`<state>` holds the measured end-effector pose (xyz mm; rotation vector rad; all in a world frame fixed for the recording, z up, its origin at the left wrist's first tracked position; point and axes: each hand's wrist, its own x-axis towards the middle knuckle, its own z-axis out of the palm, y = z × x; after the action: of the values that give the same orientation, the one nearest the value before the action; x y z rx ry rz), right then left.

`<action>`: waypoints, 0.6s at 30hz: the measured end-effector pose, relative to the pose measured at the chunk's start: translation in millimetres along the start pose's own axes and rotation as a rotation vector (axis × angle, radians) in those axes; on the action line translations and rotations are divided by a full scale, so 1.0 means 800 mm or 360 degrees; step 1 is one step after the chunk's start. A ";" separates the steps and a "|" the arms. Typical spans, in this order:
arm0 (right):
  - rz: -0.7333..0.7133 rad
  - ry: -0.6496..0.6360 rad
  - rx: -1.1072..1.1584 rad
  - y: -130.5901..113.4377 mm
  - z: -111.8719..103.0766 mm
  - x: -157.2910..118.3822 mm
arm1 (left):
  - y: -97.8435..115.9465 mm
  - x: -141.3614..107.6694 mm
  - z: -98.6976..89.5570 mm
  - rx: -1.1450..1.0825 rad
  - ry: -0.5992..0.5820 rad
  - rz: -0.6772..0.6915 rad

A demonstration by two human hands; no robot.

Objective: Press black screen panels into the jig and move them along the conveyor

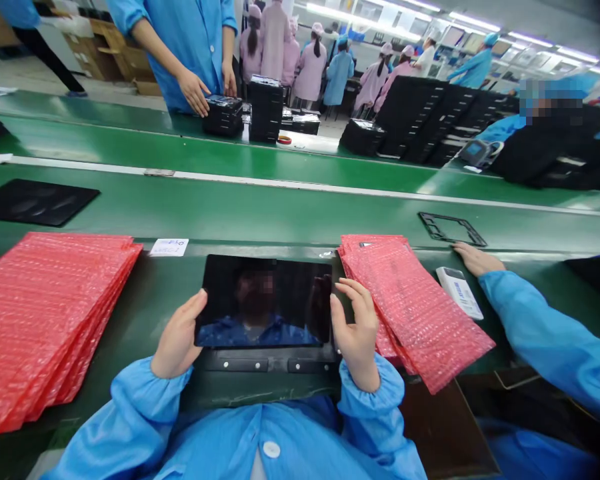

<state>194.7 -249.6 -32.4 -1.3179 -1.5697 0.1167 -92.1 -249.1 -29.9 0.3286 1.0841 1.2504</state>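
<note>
A black tablet (264, 301) is being held by the left hand (179, 337) and right hand (356, 333), their fingers (351, 291) clamping its side edges, over a black jig (270, 365) on the green table (300, 213), while stacks of red bubble bags (410, 310) are lying on either side.

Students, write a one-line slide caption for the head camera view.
Left hand and right hand hold a dark tablet between stacks of red bubble-wrap bags on a green conveyor.

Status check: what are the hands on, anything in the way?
Left hand and right hand holding tablet by its side edges. Screen dark. Red bubble bags beside right hand, not blocking.
</note>
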 end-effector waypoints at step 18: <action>0.0698 -0.1125 0.0847 -0.016 -0.028 -0.037 | 0.007 0.025 -0.024 -0.0166 0.0063 -0.0262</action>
<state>198.5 -288.6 -32.5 -1.2158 -1.6048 1.2995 -111.9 -236.1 -44.9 0.1330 1.0535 1.1649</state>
